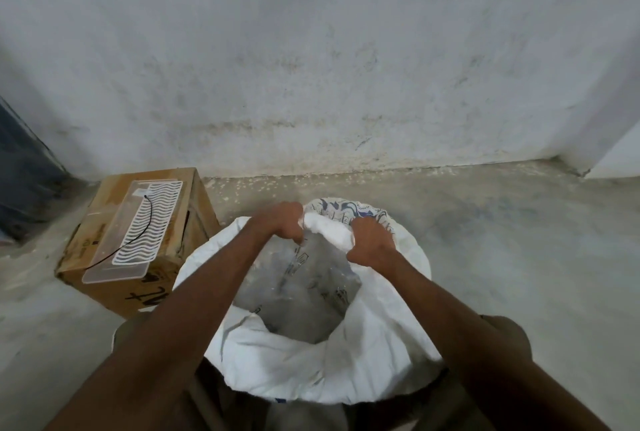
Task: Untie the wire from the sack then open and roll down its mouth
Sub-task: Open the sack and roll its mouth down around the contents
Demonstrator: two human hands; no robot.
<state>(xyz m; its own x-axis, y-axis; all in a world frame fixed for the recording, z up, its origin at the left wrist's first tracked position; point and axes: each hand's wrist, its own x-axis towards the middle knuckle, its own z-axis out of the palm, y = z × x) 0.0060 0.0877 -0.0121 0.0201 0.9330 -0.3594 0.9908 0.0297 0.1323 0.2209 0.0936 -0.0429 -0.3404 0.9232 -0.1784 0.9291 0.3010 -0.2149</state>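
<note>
Concrete floor (502, 240) bare rightward, box (138, 240) left, both hands (282, 221) (372, 240) gripping sack (346, 361) far rim

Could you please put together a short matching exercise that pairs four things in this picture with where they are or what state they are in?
Things:
1. sack
2. black wire
3. cardboard box
4. left hand

Places or states:
A. lies on the translucent plastic piece on the box
B. grips the sack's far rim, beside the right hand
C. stands on the floor by the wall, left of the sack
D. mouth open, near rim folded outward

Pairs: 1-D, 2-A, 3-C, 4-B
</note>
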